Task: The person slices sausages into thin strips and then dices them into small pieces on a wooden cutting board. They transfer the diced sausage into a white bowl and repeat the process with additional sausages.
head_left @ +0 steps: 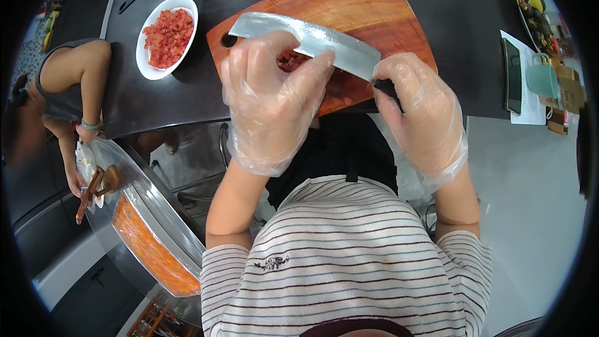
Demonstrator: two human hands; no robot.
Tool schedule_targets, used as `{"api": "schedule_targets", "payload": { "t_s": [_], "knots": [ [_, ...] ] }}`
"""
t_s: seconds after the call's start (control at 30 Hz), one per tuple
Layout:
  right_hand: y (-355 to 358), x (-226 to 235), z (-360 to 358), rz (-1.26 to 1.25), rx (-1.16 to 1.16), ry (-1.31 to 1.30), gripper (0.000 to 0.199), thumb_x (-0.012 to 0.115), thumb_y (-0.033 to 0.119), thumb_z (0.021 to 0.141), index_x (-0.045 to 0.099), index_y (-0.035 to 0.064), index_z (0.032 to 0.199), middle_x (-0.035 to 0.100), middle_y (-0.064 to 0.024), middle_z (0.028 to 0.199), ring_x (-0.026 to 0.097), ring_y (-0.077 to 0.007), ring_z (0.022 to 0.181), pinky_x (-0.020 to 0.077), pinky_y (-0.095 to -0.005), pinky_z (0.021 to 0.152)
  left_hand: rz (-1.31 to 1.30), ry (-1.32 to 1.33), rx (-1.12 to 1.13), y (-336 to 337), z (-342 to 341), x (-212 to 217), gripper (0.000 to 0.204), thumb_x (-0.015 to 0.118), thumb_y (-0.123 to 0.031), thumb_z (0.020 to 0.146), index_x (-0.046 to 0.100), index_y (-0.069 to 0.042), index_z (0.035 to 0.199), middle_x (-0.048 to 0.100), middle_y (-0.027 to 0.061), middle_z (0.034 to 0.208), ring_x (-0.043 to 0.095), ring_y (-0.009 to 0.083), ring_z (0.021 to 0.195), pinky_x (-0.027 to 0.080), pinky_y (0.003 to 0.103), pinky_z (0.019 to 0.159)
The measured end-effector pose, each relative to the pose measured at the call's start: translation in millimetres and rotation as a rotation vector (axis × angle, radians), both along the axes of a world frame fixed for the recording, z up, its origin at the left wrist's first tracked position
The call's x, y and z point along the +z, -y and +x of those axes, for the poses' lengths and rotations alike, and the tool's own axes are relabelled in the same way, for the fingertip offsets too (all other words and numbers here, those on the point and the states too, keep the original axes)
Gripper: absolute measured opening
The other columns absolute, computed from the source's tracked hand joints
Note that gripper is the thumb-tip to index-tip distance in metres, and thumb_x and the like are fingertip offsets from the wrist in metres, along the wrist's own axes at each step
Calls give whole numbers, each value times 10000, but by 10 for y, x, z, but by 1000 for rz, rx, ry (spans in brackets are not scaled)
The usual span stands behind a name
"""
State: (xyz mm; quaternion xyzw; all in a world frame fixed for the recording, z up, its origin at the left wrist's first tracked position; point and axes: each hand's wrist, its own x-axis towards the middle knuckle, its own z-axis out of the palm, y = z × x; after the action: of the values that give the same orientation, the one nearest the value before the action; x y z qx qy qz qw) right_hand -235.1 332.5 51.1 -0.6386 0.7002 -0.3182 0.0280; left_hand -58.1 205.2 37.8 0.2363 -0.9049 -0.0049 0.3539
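Film (140, 231), clear and crinkled, lies over orange food (168, 268) at left, near a glossy dark desk (134, 103) bearing a white oval bowl (156, 72) of moist, diced red food (167, 37). Over a grained, reddish-brown wooden board (368, 0), the plastic-gloved left hand (268, 103) has thumb and forefinger wide apart, thumb touching a broad steel cleaver (312, 36), whose dark handle (387, 89) sits clasped in the fingers of the gloved right hand (421, 109). Beyond, a black phone (513, 75) overlaps white paper (527, 109) beside a pale green mug (541, 80).

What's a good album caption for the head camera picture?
Gloved right hand holds a cleaver, left hand at its blade, over a wooden board.
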Motion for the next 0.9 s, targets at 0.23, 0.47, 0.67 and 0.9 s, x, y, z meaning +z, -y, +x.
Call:
{"api": "schedule_targets", "payload": {
  "t_s": [0.23,0.47,0.67,0.9],
  "knots": [
    [-275,44,-368,24,-186,435,254,715,54,946,669,5,1191,718,-136,1068,709,-224,925,541,-302,869,316,14,-75,-155,-89,-38,654,939,-331,699,699,-141,1277,585,129,1273,550,345,1205,431,467,1040],
    [-499,-137,-339,69,-212,879,322,662,45,991,611,-36,1298,693,-100,1098,643,-127,916,538,-285,836,194,196,27,-206,-145,-186,694,844,-440,822,617,-210,1436,394,191,1582,347,434,1487,190,651,1233],
    [-516,-242,-184,37,-90,1359,457,489,57,1082,439,-17,1531,654,-149,1055,675,-148,712,572,-249,559,81,281,244,-25,-112,-269,456,706,-332,973,654,-205,1408,465,181,1565,385,367,1503,174,651,1242],
    [-687,-387,-89,187,-141,1251,533,469,80,1098,360,64,1619,643,-114,997,586,-88,609,508,-211,453,659,-311,153,152,160,-231,420,573,-257,1075,620,-38,1430,524,230,1544,463,358,1468,264,448,1252]
  ]
}}
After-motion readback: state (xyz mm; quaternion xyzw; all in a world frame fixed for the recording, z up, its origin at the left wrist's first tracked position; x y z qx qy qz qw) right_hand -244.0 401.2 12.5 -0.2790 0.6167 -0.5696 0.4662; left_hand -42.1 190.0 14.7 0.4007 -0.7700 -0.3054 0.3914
